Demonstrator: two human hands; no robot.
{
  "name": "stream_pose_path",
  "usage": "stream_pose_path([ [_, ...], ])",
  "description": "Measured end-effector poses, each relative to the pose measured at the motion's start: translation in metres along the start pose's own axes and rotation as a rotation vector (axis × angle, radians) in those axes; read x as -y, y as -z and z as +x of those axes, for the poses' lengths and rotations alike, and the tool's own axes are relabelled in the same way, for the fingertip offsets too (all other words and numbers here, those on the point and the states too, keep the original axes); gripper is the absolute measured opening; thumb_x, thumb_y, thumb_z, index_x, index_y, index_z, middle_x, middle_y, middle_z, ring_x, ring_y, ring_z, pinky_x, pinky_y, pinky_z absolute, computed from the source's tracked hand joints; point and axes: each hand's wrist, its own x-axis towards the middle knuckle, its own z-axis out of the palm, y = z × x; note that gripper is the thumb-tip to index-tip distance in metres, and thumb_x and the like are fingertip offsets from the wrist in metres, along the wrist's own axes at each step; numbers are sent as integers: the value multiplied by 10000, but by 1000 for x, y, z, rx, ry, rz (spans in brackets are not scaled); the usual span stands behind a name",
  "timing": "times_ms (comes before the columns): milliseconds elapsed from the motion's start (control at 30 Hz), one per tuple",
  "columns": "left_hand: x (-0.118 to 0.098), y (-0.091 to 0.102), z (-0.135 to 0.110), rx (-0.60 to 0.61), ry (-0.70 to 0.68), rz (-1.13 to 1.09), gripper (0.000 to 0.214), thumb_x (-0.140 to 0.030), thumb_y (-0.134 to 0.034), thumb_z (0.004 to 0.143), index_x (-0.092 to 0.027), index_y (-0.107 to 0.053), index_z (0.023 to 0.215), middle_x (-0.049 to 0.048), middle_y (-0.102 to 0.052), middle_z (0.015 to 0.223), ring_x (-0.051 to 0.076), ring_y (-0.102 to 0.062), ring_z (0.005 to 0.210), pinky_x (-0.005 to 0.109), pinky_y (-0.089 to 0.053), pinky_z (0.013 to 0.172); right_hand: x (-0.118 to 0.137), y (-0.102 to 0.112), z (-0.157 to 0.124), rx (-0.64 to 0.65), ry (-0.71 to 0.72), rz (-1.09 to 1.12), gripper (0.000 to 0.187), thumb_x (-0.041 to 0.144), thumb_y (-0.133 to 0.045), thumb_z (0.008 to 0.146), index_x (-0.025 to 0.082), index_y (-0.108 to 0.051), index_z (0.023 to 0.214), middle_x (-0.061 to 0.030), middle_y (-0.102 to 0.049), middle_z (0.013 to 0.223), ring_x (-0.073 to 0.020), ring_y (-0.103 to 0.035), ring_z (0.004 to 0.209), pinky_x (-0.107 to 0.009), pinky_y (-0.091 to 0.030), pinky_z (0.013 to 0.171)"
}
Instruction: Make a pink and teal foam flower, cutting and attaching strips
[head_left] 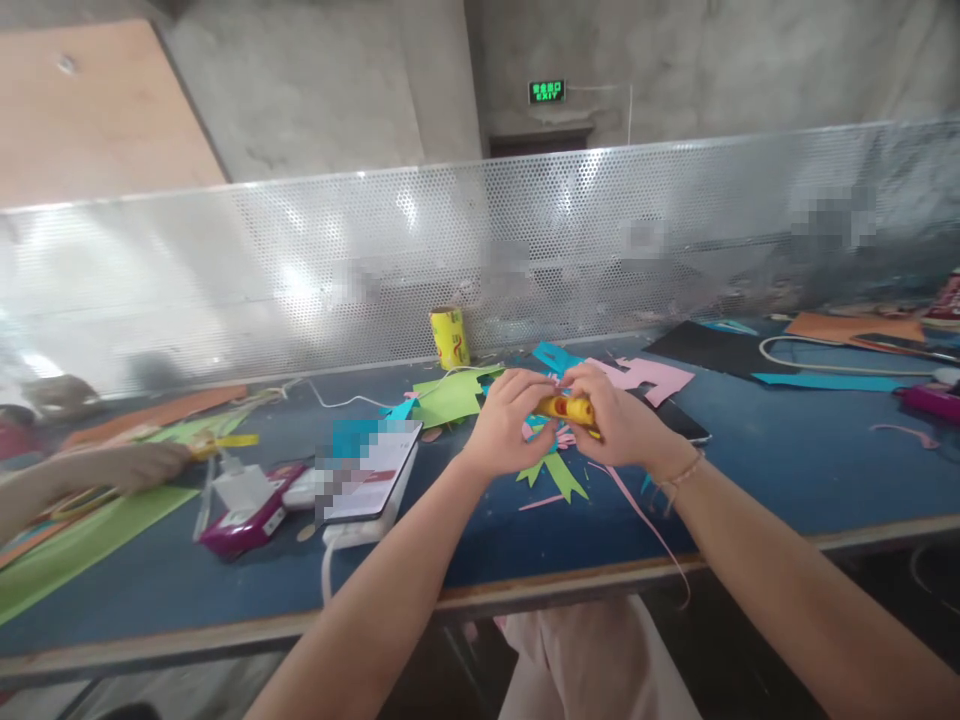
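My left hand (pixel 508 420) and my right hand (pixel 615 418) meet above the blue table (pixel 787 460), both closed around a small yellow tube with a red mark (pixel 568 407), probably a glue stick. The left fingers pinch its left end, the right hand wraps its body. Under the hands lie pink, green and blue paper scraps (pixel 559 470). A thin pink paper strip (pixel 645 520) trails from there toward the table's front edge.
A yellow glue pot (pixel 449 337) stands by the perforated metal screen (pixel 480 260). A phone on a white power bank (pixel 371 480) and a magenta box (pixel 244 520) lie left. Another person's hand (pixel 127 465) works on green paper (pixel 67 550) far left. Black, blue and orange sheets lie right.
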Motion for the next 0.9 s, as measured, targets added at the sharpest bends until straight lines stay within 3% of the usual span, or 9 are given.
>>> stream_pose_path([
  [133, -4, 2, 0, -80, -13, 45, 295, -201, -504, 677, -193, -542, 969, 56, -591, 963, 186, -514, 923, 393, -404, 834, 1, 4, -1, -73, 29, -12, 403, 142, -515, 684, 230, -297, 1011, -108, -435, 1026, -253, -481, 984, -437, -444, 779],
  [300, -3, 1, 2, -72, 21, 36, 290, -205, -514, 653, -196, -559, 939, 49, -592, 954, 188, -508, 916, 392, -397, 833, 1, 5, 2, -85, -5, 73, 448, 111, -527, 645, 220, -309, 1021, -111, -406, 1057, -242, -465, 995, -426, -441, 798],
  [900, 4, -8, 2, -53, 129, 11, 271, -159, -516, 592, -190, -563, 857, 37, -608, 889, 179, -516, 856, 382, -389, 821, 1, 5, 4, 3, -126, 25, 458, 131, -539, 639, 216, -341, 1043, -109, -455, 1108, -245, -485, 999, -407, -437, 810],
])
